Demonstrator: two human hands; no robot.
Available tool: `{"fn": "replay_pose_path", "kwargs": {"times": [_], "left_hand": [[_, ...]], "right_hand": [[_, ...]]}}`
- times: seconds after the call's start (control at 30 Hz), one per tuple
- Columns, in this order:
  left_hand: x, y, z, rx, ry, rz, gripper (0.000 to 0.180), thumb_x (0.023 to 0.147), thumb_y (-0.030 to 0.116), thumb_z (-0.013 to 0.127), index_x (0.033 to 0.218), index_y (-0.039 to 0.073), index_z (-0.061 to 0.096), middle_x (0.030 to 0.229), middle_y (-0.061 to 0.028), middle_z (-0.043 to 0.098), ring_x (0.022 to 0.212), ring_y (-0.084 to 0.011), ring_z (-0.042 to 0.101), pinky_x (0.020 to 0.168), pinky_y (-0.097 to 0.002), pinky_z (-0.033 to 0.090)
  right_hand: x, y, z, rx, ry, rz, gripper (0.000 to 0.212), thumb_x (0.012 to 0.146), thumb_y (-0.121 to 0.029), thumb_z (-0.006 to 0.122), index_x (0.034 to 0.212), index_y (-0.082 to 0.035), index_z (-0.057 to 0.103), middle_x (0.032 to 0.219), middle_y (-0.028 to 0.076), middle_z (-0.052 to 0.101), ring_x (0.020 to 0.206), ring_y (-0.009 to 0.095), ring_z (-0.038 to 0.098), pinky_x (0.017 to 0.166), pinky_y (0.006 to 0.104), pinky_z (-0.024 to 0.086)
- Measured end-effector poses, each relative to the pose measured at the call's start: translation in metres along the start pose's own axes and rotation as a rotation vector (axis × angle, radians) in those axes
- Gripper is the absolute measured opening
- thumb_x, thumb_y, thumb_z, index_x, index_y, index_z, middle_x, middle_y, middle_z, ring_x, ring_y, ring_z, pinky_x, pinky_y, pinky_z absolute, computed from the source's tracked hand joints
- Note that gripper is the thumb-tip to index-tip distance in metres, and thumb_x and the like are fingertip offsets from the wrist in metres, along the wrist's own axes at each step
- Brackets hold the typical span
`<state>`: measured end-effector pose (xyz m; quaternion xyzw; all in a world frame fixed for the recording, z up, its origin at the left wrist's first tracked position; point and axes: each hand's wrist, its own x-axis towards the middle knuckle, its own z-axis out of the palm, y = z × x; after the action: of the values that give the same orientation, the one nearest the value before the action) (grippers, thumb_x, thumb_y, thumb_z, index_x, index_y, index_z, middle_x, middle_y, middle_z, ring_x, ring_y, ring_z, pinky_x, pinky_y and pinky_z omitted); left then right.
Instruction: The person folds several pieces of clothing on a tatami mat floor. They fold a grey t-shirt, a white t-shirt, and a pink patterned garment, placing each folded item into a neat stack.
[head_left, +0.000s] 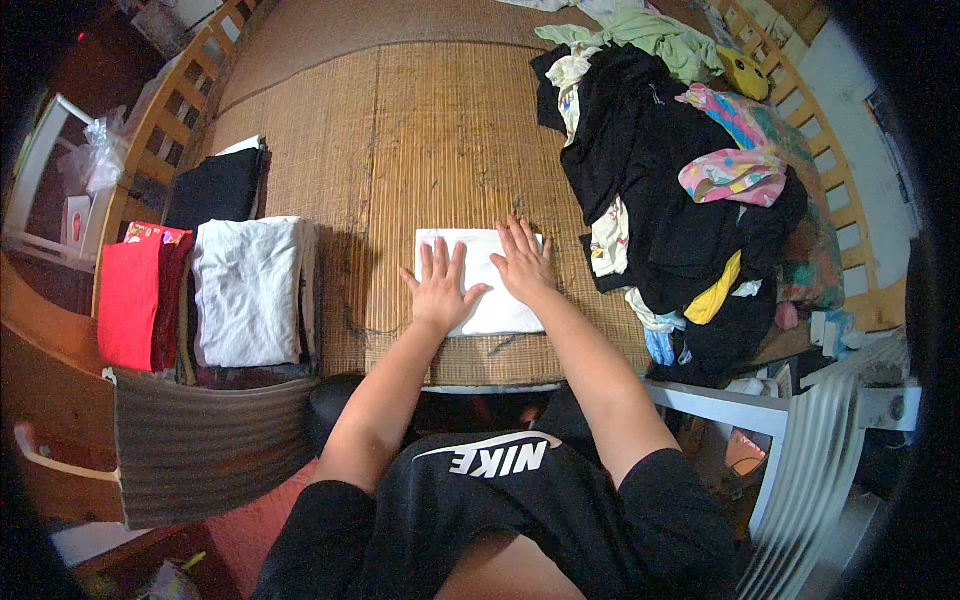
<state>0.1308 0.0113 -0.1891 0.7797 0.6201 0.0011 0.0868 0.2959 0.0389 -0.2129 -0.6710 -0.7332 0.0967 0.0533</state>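
On the woven mat (420,130), right in front of the person, a folded white cloth (490,285) lies with its long side going left to right, and the left hand (438,285) and right hand (522,262) press flat on it, fingers open, gripping nothing.

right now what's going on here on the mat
A person presses both hands flat on a folded white cloth lying on a woven mat: the left hand on its left part, the right hand on its right. To the left sit folded stacks: white, red and black. To the right lies a loose heap of unfolded clothes, mostly black.
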Motion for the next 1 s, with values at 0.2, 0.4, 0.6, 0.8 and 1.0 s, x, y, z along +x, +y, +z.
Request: {"fn": "replay_pose_path", "kwargs": {"times": [0.2, 0.4, 0.6, 0.8, 1.0], "left_hand": [[-0.059, 0.003, 0.024, -0.088, -0.010, -0.135, 0.067, 0.085, 0.049, 0.034, 0.137, 0.013, 0.012, 0.142, -0.0173, 0.006, 0.131, -0.0329, 0.005, 0.099, -0.0593, 0.008], [-0.089, 0.009, 0.019, -0.332, 0.043, -0.155, 0.058, 0.084, 0.028, 0.048, 0.130, 0.002, 0.026, 0.137, -0.0226, 0.019, 0.128, -0.0354, 0.015, 0.100, -0.0529, 0.015], [-0.039, -0.036, 0.008, -0.826, 0.135, -0.477, 0.055, 0.076, 0.016, 0.062, 0.117, -0.010, 0.036, 0.104, -0.0262, 0.051, 0.095, -0.0329, 0.052, 0.081, -0.0424, 0.043], [-0.005, -0.043, 0.028, -1.198, -0.065, -0.630, 0.041, 0.076, 0.025, 0.061, 0.100, -0.008, 0.054, 0.084, -0.0202, 0.061, 0.075, -0.0290, 0.060, 0.067, -0.0376, 0.046], [-0.016, -0.048, 0.018, -1.099, 0.116, -0.459, 0.037, 0.082, 0.026, 0.052, 0.103, -0.004, 0.055, 0.091, -0.0214, 0.061, 0.085, -0.0327, 0.059, 0.076, -0.0383, 0.044]], "right_hand": [[-0.041, -0.018, -0.005, 0.107, -0.067, 0.275, 0.076, 0.083, -0.045, 0.045, 0.136, -0.005, 0.008, 0.141, 0.019, -0.002, 0.131, 0.033, -0.003, 0.103, 0.0511, 0.004], [-0.077, -0.032, -0.006, 0.134, -0.178, 0.403, 0.074, 0.082, -0.029, 0.053, 0.134, 0.001, 0.009, 0.139, 0.024, 0.000, 0.130, 0.036, 0.004, 0.105, 0.0440, 0.011], [-0.061, -0.022, -0.003, 0.589, 0.022, 0.624, 0.077, 0.070, -0.014, 0.067, 0.129, 0.004, 0.020, 0.133, 0.026, 0.022, 0.117, 0.039, 0.034, 0.092, 0.0403, 0.035], [-0.038, 0.031, 0.018, 0.732, 0.079, 0.522, 0.031, 0.067, -0.014, 0.066, 0.092, 0.005, 0.060, 0.084, 0.016, 0.063, 0.077, 0.027, 0.062, 0.069, 0.0355, 0.047], [-0.038, -0.010, -0.032, 0.691, 0.036, 0.436, 0.031, 0.077, -0.013, 0.058, 0.101, 0.005, 0.051, 0.096, 0.016, 0.059, 0.088, 0.024, 0.058, 0.077, 0.0329, 0.043]]}}
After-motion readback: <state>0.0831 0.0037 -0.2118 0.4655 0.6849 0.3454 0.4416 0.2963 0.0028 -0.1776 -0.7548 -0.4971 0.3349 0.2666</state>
